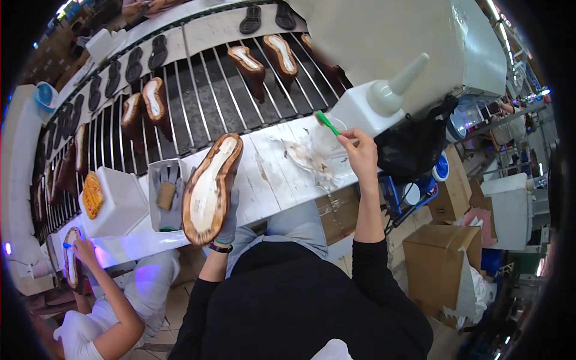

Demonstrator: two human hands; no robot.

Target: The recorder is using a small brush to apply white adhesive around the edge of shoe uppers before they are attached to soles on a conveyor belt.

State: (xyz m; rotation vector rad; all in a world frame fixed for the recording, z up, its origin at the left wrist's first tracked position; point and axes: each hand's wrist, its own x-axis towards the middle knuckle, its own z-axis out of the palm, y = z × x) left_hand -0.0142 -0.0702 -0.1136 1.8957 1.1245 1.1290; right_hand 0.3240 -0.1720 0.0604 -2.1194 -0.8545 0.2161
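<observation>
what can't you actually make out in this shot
Head view only:
- Left hand: mostly behind the shoe sole it holds up.
- Green brush in the right hand: bristle end too small to see.
- Cup: contents washed out.
- Co-worker's hand: its blue tool is blurred.

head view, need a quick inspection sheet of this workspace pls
surface: white bench top, streaked and smeared with dried residue near the right hand.
job's things: brown shoe sole with a pale inner face, held up by the left hand; green-handled brush in the right hand, tip at a small white cup.
clutter: white squeeze bottle with cone nozzle; open box holding a sponge-like pad; white tub.
grippers: left hand, gloved, grips the sole; right hand, bare, grips the brush.
cables: nothing seen.
surroundings: rod conveyor carrying more soles; a co-worker's hand at lower left brushing another sole; cardboard boxes on the floor.
</observation>
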